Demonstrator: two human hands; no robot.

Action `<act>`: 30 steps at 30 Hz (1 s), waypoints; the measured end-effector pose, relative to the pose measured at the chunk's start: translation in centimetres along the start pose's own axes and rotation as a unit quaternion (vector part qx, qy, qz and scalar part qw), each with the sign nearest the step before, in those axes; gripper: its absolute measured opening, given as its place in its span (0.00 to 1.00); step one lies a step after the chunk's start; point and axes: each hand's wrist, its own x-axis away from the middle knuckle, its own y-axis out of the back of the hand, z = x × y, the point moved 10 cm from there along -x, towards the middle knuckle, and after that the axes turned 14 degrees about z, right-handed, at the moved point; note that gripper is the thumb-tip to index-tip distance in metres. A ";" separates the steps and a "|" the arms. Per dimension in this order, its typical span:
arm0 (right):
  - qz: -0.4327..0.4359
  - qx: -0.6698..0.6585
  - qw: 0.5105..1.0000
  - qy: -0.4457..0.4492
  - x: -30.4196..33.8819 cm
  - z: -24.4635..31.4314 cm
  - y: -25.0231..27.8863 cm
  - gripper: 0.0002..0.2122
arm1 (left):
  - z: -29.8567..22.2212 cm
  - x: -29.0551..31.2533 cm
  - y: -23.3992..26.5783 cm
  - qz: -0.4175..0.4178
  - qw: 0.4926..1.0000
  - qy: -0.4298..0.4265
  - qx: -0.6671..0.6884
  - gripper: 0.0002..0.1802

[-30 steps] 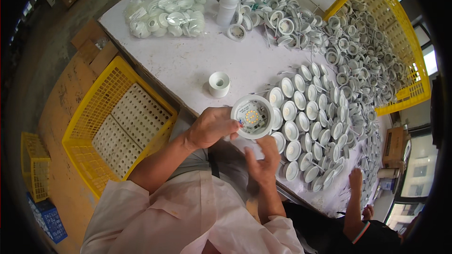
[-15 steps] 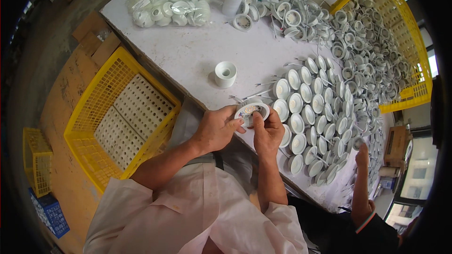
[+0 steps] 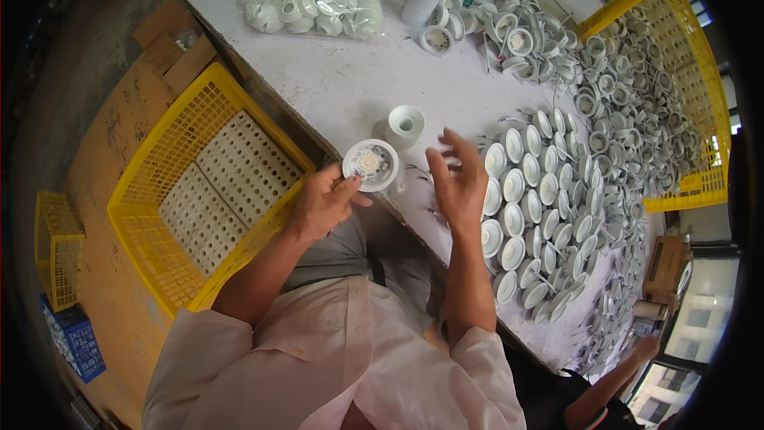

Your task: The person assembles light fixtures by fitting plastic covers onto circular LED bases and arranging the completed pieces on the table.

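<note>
One uncovered lamp [image 3: 371, 165] is in the left hand [image 3: 322, 203]; the right hand [image 3: 461, 189] is spread, empty. Rightward, grouped lamps [image 3: 549, 189] look covered; the heap [image 3: 617, 110] beyond, uncovered.

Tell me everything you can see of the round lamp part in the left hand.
The round lamp part has a smooth white rim, plastic or painted metal, around a recessed pale disc with clustered yellowish dots and small darker components. No cover shows over them. It is tilted face-up toward the camera, near the edge of the table, gripped at its lower left by the left hand.
</note>
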 end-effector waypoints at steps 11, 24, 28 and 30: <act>0.088 0.298 0.948 0.067 -5.4 0.4 -3.5 0.32 | 1.1 0.2 1.2 0.003 0.996 0.079 -0.030 0.16; 0.032 0.077 0.990 0.117 -2.9 1.9 -0.7 0.26 | -0.3 -1.6 -0.3 0.028 0.998 0.025 0.042 0.16; 0.090 0.081 0.979 0.161 -0.5 3.9 -1.9 0.27 | 0.3 -2.0 -0.8 0.048 0.997 0.027 0.045 0.17; 0.111 0.098 0.973 0.175 0.2 4.1 -2.8 0.29 | 0.2 -2.2 -1.4 0.065 0.996 0.015 0.058 0.17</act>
